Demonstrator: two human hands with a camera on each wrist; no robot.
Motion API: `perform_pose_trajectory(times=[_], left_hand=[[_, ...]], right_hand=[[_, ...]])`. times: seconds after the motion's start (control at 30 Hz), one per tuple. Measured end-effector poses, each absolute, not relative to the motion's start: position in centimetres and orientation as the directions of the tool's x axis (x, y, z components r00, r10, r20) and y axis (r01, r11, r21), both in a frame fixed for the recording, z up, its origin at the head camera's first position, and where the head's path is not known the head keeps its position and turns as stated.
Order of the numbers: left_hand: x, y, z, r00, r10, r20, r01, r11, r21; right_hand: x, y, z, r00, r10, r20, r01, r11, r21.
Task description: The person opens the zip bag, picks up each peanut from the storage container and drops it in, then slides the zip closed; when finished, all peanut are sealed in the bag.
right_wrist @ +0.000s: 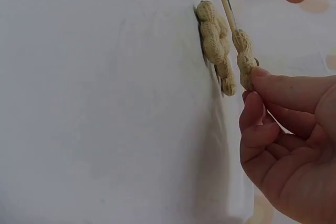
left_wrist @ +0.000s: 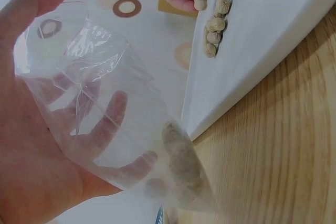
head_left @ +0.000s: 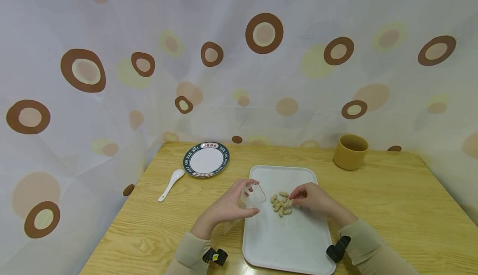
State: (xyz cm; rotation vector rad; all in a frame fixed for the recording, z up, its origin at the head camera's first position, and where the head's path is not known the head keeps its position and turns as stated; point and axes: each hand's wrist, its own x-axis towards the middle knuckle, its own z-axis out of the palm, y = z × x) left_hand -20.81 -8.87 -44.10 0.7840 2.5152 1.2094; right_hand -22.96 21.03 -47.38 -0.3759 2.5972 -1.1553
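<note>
My left hand (head_left: 229, 204) holds a clear plastic bag (left_wrist: 100, 82) with its mouth spread wide, thumb on one side and fingers behind it. Several peanuts (left_wrist: 181, 163) lie in the bag's bottom corner. Between thumb and fingertips, my right hand (head_left: 313, 198) pinches a single peanut (right_wrist: 244, 59) just over the tray. Beside it, a small heap of peanuts (head_left: 280, 205) rests on the white tray (head_left: 285, 242). The bag hangs at the tray's left edge, left of the heap.
On the wooden table (head_left: 403, 208), a white spoon (head_left: 170, 185) and a green-rimmed plate (head_left: 206, 161) sit at the back left. A mustard-yellow cup (head_left: 347, 159) stands at the back right. Patterned cloth (head_left: 224, 22) hangs behind and at the sides.
</note>
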Motion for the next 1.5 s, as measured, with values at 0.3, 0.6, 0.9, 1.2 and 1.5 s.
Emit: perform_pose_trajectory(times=[0.3,0.6,0.9,1.2,1.5], left_hand=[[-20.7,-8.8,-44.0,-0.823,0.568,0.014,0.361,0.504,0.785],[-20.7,-8.5,-43.9,-0.815,0.579,0.017,0.366,0.492,0.790],[-20.7,-8.3,-44.1,-0.813,0.582,0.020,0.364,0.481,0.797],[-20.3,-8.1,-44.5,-0.807,0.591,0.009,0.361,0.481,0.799],[-20.4,-8.0,-44.2,-0.805,0.593,0.015,0.372,0.485,0.791]], right_hand=[[-22.5,20.7,-45.1,-0.936,-0.336,-0.101,-0.146,0.636,-0.758],[-21.6,19.7,-42.9,-0.936,-0.350,-0.012,-0.215,0.602,-0.769],[-20.4,17.5,-40.7,-0.935,-0.351,0.040,-0.232,0.523,-0.820],[-20.0,15.4,-41.0,-0.921,-0.385,0.063,-0.261,0.487,-0.833],[-20.2,14.7,-41.0,-0.917,-0.390,0.084,-0.281,0.480,-0.831]])
